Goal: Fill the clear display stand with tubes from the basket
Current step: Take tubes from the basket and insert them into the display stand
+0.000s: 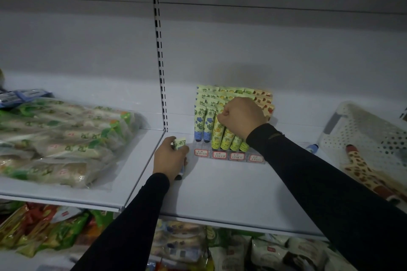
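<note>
White shelf [220,193] carries the clear display stand [229,156], partly blocked by the fisted right hand [242,116], apparently gripping a tube; left hand [169,158] clasps a blue-capped tube [180,143]; basket [363,134] stands right.

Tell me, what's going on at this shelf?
A person is stocking a clear stand on the shelf with tubes. The left hand grips one tube beside the stand. The right hand is curled over the yellow tubes already in it. A white basket sits to the right.
</note>
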Demonstrator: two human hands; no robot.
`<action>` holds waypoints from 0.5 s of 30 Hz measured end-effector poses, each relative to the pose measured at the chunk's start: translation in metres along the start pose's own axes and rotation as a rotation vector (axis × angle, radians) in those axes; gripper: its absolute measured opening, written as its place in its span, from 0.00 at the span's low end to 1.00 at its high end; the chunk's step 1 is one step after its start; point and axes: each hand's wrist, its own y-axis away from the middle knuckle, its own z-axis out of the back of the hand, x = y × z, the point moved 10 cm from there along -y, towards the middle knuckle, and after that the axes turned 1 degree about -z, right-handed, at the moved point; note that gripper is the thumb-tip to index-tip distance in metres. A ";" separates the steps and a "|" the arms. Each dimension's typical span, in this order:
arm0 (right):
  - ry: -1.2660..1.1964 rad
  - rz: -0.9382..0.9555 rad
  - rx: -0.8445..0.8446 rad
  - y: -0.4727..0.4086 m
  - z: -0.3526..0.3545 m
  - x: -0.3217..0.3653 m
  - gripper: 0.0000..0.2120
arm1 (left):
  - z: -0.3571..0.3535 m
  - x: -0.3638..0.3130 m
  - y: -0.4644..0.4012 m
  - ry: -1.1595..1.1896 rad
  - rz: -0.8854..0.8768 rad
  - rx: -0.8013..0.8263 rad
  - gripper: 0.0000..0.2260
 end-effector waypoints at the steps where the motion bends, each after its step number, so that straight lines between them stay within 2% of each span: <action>1: 0.006 -0.003 0.002 0.000 0.000 0.001 0.20 | 0.000 0.000 0.000 -0.002 0.003 0.002 0.17; 7: 0.011 -0.021 -0.005 0.001 0.000 0.004 0.21 | 0.000 0.001 -0.001 -0.001 -0.002 -0.004 0.17; 15: -0.028 0.066 -0.008 0.004 0.001 0.007 0.22 | 0.000 -0.002 0.002 0.003 -0.007 0.003 0.15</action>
